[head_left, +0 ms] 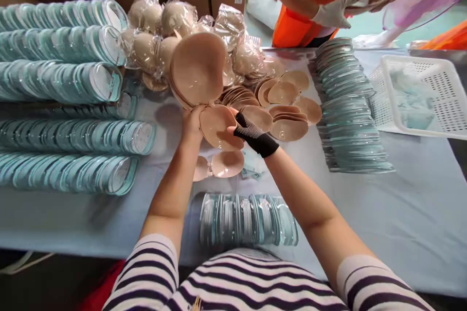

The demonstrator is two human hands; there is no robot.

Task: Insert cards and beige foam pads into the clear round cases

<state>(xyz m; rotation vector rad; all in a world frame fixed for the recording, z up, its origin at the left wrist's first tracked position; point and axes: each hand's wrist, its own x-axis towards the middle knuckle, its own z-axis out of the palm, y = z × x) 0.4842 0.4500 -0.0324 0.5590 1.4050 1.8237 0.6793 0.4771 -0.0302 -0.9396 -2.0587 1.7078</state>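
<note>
Over the pale blue table, the bare left hand and black-gloved right hand both clasp a beige round silicone cup between them, its hollow facing up.

Striped navy-and-white sleeves; right grip wears a black dotted glove.

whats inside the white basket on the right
The white basket holds pale blue, see-through items, too blurred to identify. The near wall hides whatever lies low along its front edge.
</note>
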